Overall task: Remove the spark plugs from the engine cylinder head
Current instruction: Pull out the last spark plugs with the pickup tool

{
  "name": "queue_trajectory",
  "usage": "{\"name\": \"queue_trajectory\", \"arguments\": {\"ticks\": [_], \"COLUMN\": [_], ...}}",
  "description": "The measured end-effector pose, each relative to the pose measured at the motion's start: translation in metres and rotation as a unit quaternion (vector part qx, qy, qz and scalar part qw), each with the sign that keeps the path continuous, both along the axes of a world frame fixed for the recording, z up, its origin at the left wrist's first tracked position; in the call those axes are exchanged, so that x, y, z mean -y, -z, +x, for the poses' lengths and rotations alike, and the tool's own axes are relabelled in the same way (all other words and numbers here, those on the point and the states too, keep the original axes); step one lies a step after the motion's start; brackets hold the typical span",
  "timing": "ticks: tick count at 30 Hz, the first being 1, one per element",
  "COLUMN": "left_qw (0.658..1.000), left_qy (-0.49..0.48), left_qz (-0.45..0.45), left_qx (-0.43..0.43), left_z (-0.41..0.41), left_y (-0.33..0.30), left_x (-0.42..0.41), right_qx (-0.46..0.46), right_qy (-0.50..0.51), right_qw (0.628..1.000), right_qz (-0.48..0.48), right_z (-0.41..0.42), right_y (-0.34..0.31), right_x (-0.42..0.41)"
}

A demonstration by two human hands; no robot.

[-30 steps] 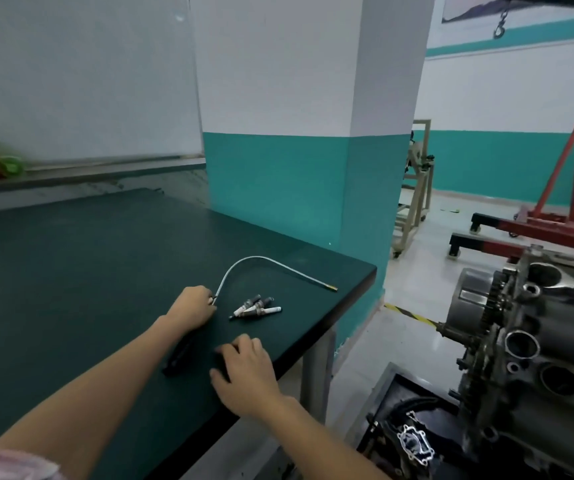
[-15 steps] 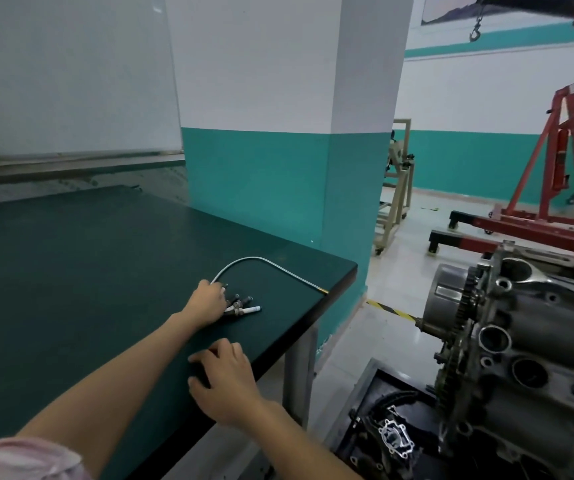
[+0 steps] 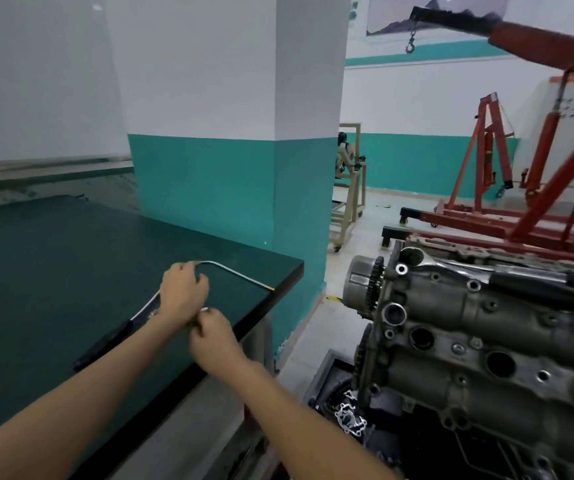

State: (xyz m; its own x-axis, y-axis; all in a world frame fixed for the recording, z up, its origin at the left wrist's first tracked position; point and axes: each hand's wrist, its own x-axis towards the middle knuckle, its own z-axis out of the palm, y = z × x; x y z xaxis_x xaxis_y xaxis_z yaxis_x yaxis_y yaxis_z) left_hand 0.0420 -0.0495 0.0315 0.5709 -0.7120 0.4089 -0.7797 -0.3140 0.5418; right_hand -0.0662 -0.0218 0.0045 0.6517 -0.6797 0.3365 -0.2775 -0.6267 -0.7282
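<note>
— What do you see nearest to the camera?

— Two bare forearms come from the bottom of the frame. My right hand [image 3: 214, 336] is in the lower middle, at the front edge of the dark green table [image 3: 36, 271]. Its fingers are curled, and the fingertips pinch something small and pale. I think it is the end of a spark plug, but it is almost hidden, so I cannot tell for sure.

— And the other hand?

— My left hand [image 3: 182, 295] is just above the right one in the picture, and the two nearly touch. Its fingers are bent around the flexible pick-up tool [image 3: 233, 271]. The thin silver shaft goes in a curve from under the hand to the right edge of the table, and the black handle [image 3: 103, 344] lies on the table to the lower left.

— Where is the engine?

— The cylinder head [image 3: 486, 341] fills the lower right of the frame, well apart from the table. I see open round plug holes along its side, and a toothed gear [image 3: 370, 282] at its left end.

— What is behind?

— A white and teal pillar [image 3: 237, 133] stands in the upper middle. Red engine cranes [image 3: 507, 188] are at the upper right, with a hook [image 3: 410, 46] hanging near the top.
</note>
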Motion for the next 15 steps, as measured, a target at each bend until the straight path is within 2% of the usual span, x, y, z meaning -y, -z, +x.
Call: {"name": "queue_trajectory", "arguments": {"ticks": [3, 5, 7, 9, 11, 13, 15], "left_qw": [0.989, 0.977, 0.962, 0.947, 0.927, 0.915, 0.913], "left_qy": [0.098, 0.169, 0.243, 0.305, 0.370, 0.388, 0.343], "left_qz": [-0.091, -0.108, -0.110, -0.099, -0.058, 0.010, 0.077], "left_qx": [-0.060, -0.078, -0.058, -0.030, 0.014, 0.110, 0.206], "left_z": [-0.055, -0.102, -0.150, -0.198, -0.242, -0.277, -0.299], "left_y": [-0.052, -0.080, -0.102, -0.115, -0.117, -0.110, -0.100], "left_x": [0.001, 0.003, 0.009, 0.015, 0.021, 0.029, 0.035], "right_qx": [0.042, 0.060, 0.048, -0.039, -0.163, -0.280, -0.370], "right_qy": [0.072, 0.123, 0.183, 0.255, 0.327, 0.382, 0.387], "right_qw": [0.993, 0.981, 0.962, 0.926, 0.871, 0.825, 0.804], "right_qz": [-0.078, -0.138, -0.195, -0.277, -0.329, -0.310, -0.258], "right_z": [-0.050, -0.093, -0.145, -0.202, -0.259, -0.308, -0.341], "right_y": [-0.050, -0.082, -0.110, -0.131, -0.142, -0.145, -0.142], "right_x": [0.015, 0.023, 0.030, 0.039, 0.048, 0.053, 0.054]}}
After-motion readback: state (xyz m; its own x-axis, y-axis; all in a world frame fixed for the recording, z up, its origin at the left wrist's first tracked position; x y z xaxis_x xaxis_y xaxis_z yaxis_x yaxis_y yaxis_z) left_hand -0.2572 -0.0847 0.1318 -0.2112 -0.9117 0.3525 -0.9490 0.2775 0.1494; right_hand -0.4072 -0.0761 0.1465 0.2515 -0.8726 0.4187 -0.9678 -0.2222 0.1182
